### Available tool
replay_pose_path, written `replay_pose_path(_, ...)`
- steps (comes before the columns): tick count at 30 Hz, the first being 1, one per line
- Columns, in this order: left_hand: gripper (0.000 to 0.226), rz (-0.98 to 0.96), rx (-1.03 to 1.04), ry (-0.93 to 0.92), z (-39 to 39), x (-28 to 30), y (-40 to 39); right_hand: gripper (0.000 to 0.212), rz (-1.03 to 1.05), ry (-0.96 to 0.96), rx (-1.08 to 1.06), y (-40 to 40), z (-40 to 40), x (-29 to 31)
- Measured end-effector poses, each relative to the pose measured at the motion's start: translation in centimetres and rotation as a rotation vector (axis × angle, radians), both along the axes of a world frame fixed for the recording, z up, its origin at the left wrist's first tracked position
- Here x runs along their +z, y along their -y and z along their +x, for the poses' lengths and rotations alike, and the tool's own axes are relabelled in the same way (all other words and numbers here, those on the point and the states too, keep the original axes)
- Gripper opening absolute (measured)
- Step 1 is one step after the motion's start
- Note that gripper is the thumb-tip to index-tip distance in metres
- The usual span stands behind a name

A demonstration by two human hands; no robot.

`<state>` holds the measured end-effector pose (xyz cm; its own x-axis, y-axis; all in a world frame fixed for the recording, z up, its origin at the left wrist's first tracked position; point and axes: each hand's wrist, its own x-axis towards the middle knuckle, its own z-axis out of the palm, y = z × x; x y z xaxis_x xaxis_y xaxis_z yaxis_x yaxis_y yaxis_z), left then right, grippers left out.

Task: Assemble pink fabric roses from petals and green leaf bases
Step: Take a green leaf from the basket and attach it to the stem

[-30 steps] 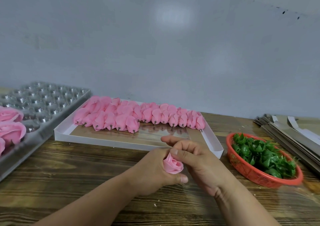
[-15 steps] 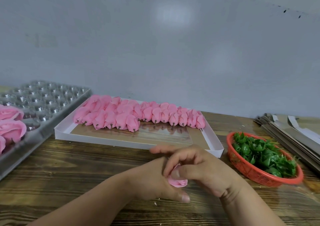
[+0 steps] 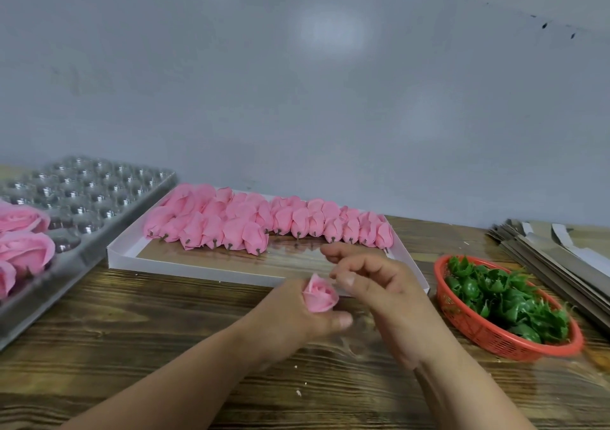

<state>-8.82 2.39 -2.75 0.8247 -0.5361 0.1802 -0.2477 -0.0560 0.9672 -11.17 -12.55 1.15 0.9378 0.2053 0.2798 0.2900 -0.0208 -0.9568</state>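
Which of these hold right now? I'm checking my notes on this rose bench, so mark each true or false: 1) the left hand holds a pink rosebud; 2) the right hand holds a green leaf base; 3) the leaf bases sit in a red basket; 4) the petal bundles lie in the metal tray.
1) True: the left hand grips the pink rosebud.
2) False: the right hand holds nothing.
3) True: the leaf bases fill the red basket.
4) False: the petal bundles lie in the white box; the metal tray holds finished roses.

I see a rough-grained wooden tabletop (image 3: 138,324), a shiny metal mould tray (image 3: 99,195), a red plastic mesh basket (image 3: 475,327), glossy green leaf bases (image 3: 505,297), and matt pink fabric buds (image 3: 264,225).
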Motion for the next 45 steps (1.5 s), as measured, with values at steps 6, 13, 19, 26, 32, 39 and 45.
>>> replay_pose_path(6,0.034,-0.015,0.119,-0.101,0.5,-0.2,-0.1,0.024,-0.379,0.351,-0.151,-0.8,-0.3,-1.0)
replay_pose_path(13,0.018,-0.08,0.074,-0.101,0.2,0.0,0.4,0.007,-0.524,0.779,-0.38,-1.7,-0.1,-2.1)
replay_pose_path(19,0.009,-0.096,0.05,-0.097,0.2,-0.1,0.4,0.011,-0.578,0.873,-0.381,-1.7,-0.1,-1.8)
replay_pose_path(26,0.017,-0.083,-0.011,0.013,-0.2,0.3,0.6,0.007,-0.498,0.662,-0.249,-2.2,-0.7,-1.7)
replay_pose_path(32,0.007,-0.138,0.014,-0.026,-0.1,0.2,0.4,0.011,-0.293,0.551,-0.317,-1.9,-0.6,-1.6)
replay_pose_path(39,0.03,-0.105,0.114,-0.004,-0.2,0.2,0.4,0.023,0.01,0.127,-0.363,-0.9,0.5,-1.3)
replay_pose_path(45,0.023,0.025,0.386,0.209,0.0,-0.1,0.7,0.019,-0.058,-0.027,-0.275,-1.7,0.3,-1.5)
